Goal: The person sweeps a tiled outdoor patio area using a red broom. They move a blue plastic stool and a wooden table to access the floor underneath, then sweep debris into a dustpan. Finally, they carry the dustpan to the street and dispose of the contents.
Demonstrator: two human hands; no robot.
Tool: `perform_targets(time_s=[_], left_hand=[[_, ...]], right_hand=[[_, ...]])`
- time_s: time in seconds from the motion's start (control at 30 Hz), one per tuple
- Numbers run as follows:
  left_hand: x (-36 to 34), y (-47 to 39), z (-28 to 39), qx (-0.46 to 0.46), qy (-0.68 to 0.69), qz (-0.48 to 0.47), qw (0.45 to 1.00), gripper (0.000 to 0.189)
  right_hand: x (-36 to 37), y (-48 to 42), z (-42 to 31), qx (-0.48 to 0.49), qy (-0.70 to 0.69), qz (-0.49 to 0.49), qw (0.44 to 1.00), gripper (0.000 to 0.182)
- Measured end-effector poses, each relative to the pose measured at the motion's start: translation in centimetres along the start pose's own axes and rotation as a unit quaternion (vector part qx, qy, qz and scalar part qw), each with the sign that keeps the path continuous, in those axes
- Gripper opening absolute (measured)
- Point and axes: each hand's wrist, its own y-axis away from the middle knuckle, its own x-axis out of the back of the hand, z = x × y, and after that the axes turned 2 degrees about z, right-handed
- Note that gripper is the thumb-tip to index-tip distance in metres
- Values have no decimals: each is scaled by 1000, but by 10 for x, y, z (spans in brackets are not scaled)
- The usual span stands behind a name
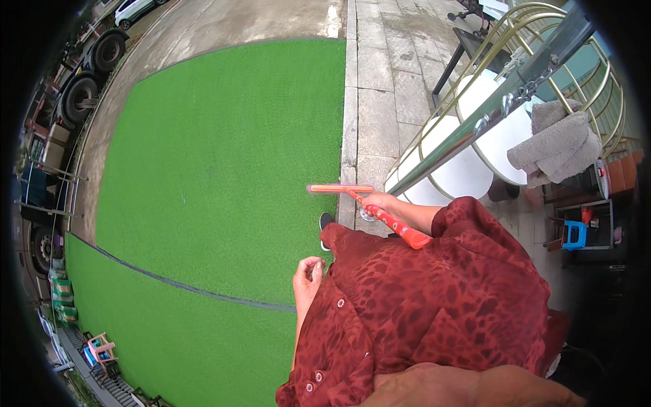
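My right hand (379,202) is closed around the red patterned handle of a T-shaped squeegee (341,189). Its long orange head lies crosswise, over the border between green artificial turf (218,152) and a stone curb (349,122). The thick end of the handle reaches back in front of my dark red patterned shirt (432,300). Lower and to the left, my left hand (308,272) hangs beside the shirt front, fingers loosely curled, with nothing visible in it. A dark shoe with a white sole (326,229) shows on the turf between my hands.
At the right, round white tabletops (452,152) lean by a gold wire frame (585,86). A metal pole (534,76) with a chain slants there, near grey towels (559,142). A blue stool (574,235) stands farther right. Vehicle wheels (81,99) and small stools (101,348) are left.
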Motion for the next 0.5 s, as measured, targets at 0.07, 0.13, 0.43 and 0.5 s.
perform_targets(time_s=[0.07, 0.13, 0.43, 0.5], left_hand=[[13, -29, 8, 2, -9, -2, 1000, 10], [22, -64, 20, -4, -35, -5, 999, 10], [-1, -246, 61, 28, -107, -150, 982, 11], [-11, -279, 51, 41, -123, -195, 972, 11]], right_hand=[[2, -23, -2, 12, -35, -17, 999, 13], [4, -46, -10, 20, -51, -30, 998, 13], [24, -92, -68, 4, -80, 13, 997, 13], [29, -84, -79, 11, -80, 25, 996, 13]])
